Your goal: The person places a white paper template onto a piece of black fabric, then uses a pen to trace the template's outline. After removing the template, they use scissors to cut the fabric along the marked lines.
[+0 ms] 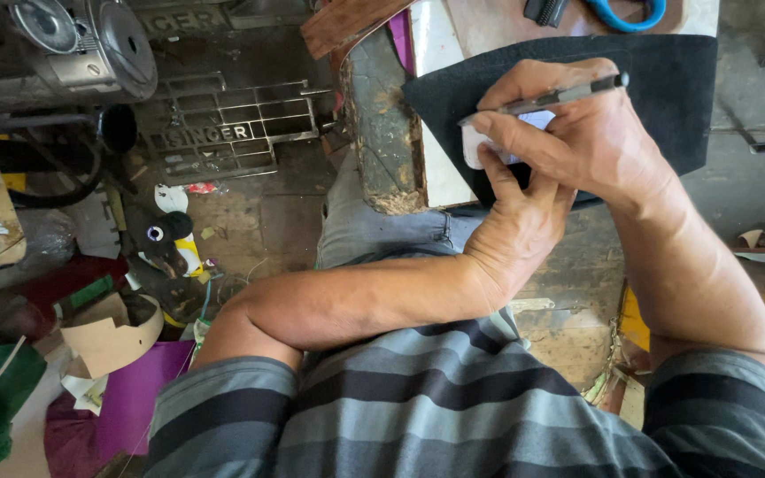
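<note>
Head view: biggest risk I can see is the small white paper template (pixel 475 146) sliding on the flat black fabric sheet (pixel 666 97), since only the left hand (pixel 520 221) fingertips press it down, fingers close together. If that pressure lets up, the traced line wanders. The right hand (pixel 577 133) pinches a slim dark metal pen (pixel 546 97) just above the template. The fabric looks matte and floppy; it lies on the worn pale counter (pixel 436 168), its right edge hanging past it.
</note>
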